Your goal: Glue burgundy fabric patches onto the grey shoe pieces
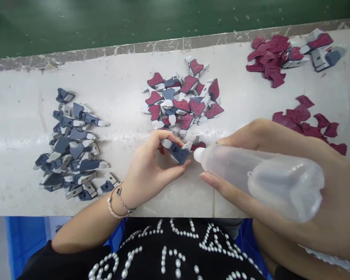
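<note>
Between the thumb and fingers of my left hand [151, 163] is a small blue-grey and white plastic part [178, 153], its hollow side facing up. My right hand [280, 175] is wrapped round a translucent squeeze bottle [230, 163] lying almost level. The bottle's white tip [198, 154] points left, close beside the part; whether they touch I cannot tell. Just beyond my left fingers lies a pile of white and blue-grey parts with maroon pieces in them [183, 101]. A maroon piece [198, 145] shows partly behind the bottle tip.
At the left lies a heap of blue-grey and white parts [76, 147]. Loose maroon pieces form one pile at the back right [268, 58] and another nearer [300, 116], partly behind my right hand. A raised ledge [128, 49] runs along the back of the white table [125, 85].
</note>
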